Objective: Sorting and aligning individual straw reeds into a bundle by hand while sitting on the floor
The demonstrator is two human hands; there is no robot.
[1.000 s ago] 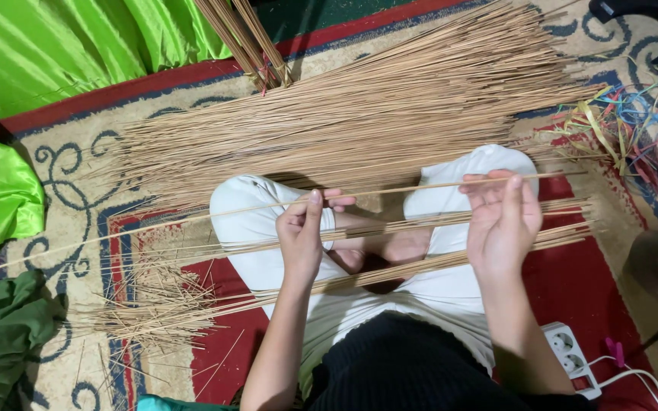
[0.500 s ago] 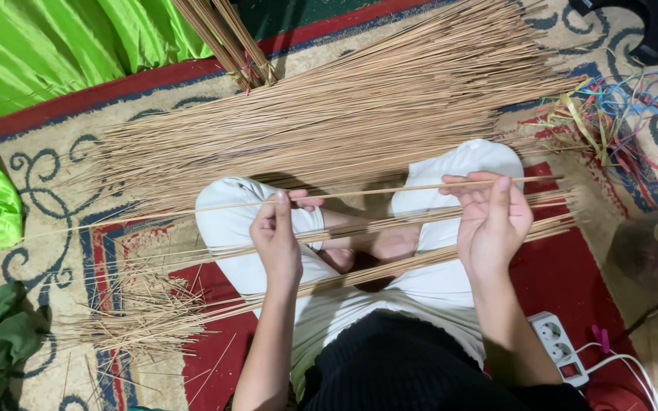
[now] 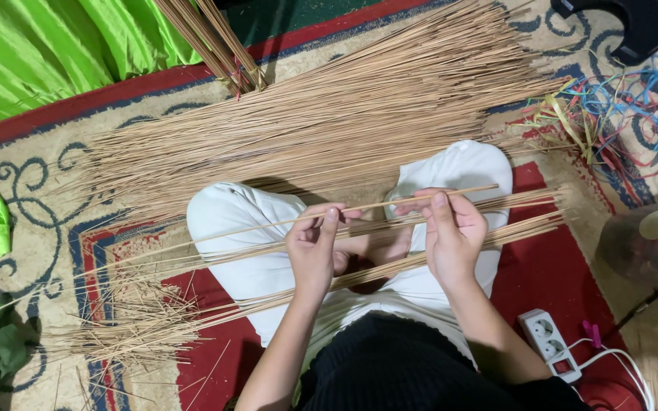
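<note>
Patterned red and beige carpet (image 3: 47,228) fills the floor, with a large heap of thin sticks (image 3: 321,122) at twelve o'clock. Seated cross-legged, the person pinches one long stick (image 3: 375,207) across the lap: left hand (image 3: 315,251) and right hand (image 3: 451,232) both grasp it with fingertips. Keeping that light, even pinch at both points likely stops it bending or snapping.

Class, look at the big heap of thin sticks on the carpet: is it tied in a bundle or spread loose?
Spread loose: the heap of sticks fans across the carpet, with no tie visible.
</note>
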